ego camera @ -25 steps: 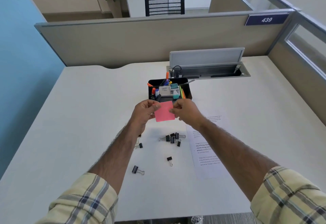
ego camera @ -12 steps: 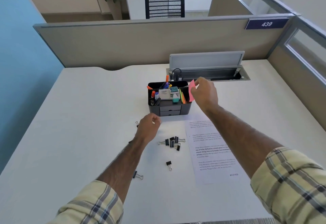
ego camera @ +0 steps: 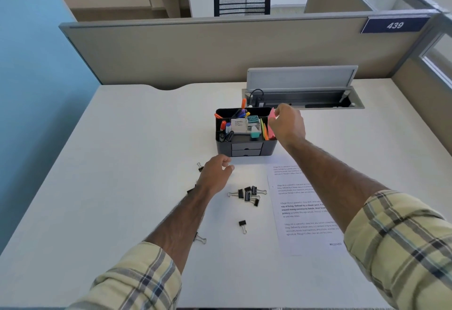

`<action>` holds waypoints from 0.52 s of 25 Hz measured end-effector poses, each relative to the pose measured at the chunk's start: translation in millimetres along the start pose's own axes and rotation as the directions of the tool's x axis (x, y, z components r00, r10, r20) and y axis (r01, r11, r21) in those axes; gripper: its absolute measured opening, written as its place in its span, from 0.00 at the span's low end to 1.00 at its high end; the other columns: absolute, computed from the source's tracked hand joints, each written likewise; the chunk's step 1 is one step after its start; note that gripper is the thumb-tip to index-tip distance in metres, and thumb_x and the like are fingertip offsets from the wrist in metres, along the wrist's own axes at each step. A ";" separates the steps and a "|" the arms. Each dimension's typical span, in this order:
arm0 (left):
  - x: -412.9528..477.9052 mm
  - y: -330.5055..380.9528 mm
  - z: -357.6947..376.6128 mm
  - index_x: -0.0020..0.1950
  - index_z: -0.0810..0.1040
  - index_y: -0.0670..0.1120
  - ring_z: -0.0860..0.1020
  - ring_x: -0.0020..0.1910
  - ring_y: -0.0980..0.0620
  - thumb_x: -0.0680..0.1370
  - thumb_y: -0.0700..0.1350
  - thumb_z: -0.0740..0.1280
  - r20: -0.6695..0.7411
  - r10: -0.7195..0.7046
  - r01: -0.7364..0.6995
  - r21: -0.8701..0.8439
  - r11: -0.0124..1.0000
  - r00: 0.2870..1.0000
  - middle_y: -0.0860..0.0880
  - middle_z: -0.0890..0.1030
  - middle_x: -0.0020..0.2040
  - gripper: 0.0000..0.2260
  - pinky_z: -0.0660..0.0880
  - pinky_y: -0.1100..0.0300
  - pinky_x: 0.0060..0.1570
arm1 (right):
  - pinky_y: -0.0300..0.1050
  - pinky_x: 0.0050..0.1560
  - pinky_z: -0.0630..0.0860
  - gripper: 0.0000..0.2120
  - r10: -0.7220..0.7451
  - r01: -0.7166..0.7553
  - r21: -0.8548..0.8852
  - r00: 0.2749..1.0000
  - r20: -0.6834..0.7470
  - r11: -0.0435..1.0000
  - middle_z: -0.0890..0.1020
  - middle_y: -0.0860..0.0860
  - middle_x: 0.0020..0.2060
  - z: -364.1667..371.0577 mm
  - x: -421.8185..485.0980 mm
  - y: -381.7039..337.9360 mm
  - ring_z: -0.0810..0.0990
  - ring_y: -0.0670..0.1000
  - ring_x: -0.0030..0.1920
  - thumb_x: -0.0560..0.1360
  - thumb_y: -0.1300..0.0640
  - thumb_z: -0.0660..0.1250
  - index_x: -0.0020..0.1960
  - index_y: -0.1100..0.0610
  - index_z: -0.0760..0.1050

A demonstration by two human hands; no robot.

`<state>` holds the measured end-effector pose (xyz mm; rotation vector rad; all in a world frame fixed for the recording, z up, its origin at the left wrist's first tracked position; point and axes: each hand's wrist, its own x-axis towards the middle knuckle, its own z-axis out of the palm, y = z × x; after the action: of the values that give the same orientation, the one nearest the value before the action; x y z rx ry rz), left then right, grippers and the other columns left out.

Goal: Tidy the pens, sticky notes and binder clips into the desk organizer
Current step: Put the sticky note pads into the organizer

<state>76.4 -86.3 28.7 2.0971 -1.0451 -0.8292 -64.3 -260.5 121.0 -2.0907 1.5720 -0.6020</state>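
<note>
A black desk organizer (ego camera: 245, 148) stands mid-desk, with pens (ego camera: 241, 113) at its back and other sticky notes on its right side. My right hand (ego camera: 287, 124) pinches a pink sticky note (ego camera: 270, 124) on edge in the organizer's right compartment. My left hand (ego camera: 216, 174) hovers in front of the organizer, fingers loosely curled and holding nothing. A cluster of black binder clips (ego camera: 248, 194) lies just right of my left wrist. Single clips lie at the left (ego camera: 200, 166), nearer me (ego camera: 242, 225) and beside my forearm (ego camera: 201, 239).
A printed sheet of paper (ego camera: 303, 212) lies to the right of the clips, partly under my right forearm. An open cable tray (ego camera: 303, 99) with a raised lid sits behind the organizer. A beige partition (ego camera: 220, 48) closes the desk's far edge.
My hands separated. The right hand carried the pink sticky note from in front of the organizer to its right compartment and lowered it in. My left hand dropped toward the desk, empty.
</note>
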 end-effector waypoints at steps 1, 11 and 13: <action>0.5 -1.0 0.1 0.63 0.77 0.47 0.76 0.54 0.54 0.81 0.47 0.67 0.007 -0.007 0.007 -0.002 1.000 1.000 0.51 0.79 0.56 0.11 0.68 0.62 0.50 | 0.39 0.30 0.68 0.04 0.003 -0.003 0.003 1.000 -0.004 1.000 0.79 0.51 0.42 -1.0 0.8 0.5 0.78 0.51 0.41 0.81 0.57 0.64 0.48 0.56 0.74; -1.4 -2.6 0.5 0.65 0.77 0.47 0.77 0.53 0.53 0.81 0.47 0.66 0.069 -0.050 0.050 0.014 0.999 0.996 0.50 0.80 0.57 0.13 0.69 0.61 0.48 | 0.45 0.43 0.78 0.08 0.011 -0.006 -0.065 0.997 0.078 0.998 0.80 0.51 0.47 3.1 0.7 13.5 0.80 0.51 0.46 0.80 0.57 0.66 0.58 0.56 0.76; -1.2 -0.7 0.0 0.65 0.77 0.47 0.77 0.53 0.53 0.81 0.47 0.66 0.068 -0.046 0.045 0.017 0.999 0.997 0.50 0.80 0.58 0.13 0.69 0.62 0.48 | 0.44 0.42 0.79 0.09 -0.001 0.006 -0.049 0.995 0.101 0.999 0.83 0.52 0.50 4.5 -0.3 14.3 0.82 0.52 0.47 0.80 0.56 0.65 0.59 0.55 0.77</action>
<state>76.1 -84.9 28.5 2.1257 -1.0458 -0.9236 -72.7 -263.2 108.9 -2.1254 1.5419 -0.4547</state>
